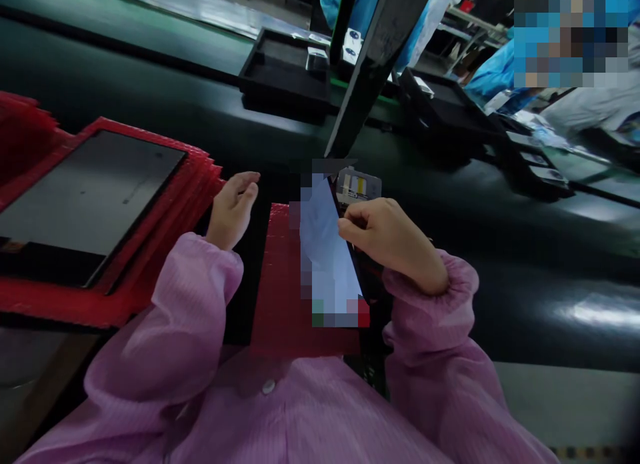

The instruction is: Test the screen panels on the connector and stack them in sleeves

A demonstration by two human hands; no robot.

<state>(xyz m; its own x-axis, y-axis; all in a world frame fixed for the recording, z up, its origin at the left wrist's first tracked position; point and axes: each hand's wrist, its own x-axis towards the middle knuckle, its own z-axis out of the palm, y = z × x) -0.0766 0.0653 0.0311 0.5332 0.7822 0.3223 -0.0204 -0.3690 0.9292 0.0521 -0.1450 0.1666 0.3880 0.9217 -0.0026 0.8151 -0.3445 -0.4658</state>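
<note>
Pale panel tilted over red tray, close before the chest. Pinched at its upper edge by right hand. Left hand loosely curled, empty, beside red stack bearing dark screen.

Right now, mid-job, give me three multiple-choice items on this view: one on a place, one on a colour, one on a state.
1. Where does the stack of red trays lie?
A. left of the hands
B. right of the hands
C. on the far belt

2. What colour are the sleeves?
A. blue
B. pink
C. white

3. How is the right hand?
A. flat and open
B. out of view
C. pinched on the edge of the pale sheet

Answers: 1 A, the trays sit beside the left hand. 2 B, both cuffs show pink. 3 C, its fingers close on the sheet's edge.
</note>
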